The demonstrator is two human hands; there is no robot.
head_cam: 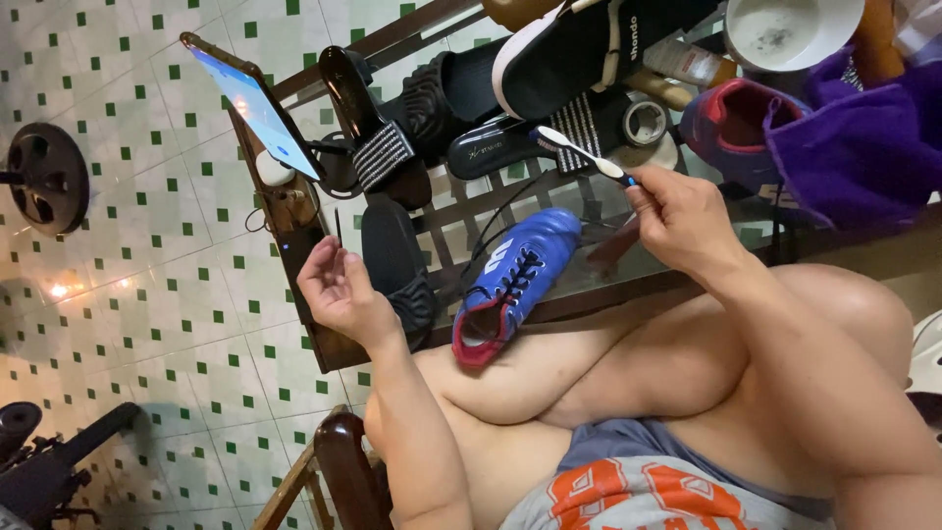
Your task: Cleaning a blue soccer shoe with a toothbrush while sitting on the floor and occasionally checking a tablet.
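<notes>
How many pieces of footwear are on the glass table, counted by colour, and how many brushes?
Blue shoe: 1
Red and blue shoe, partly under a purple cloth: 1
Black sandals, such as and: 5, as far as the overlap lets me tell
White toothbrush, held in the right hand: 1
Total: 8
The left hand holds nothing.

Lit smartphone point(257, 108) propped on stand, black slip-on sandals point(392, 128), white bowl point(790, 31), purple towel point(863, 137), tape roll point(645, 123).
</notes>
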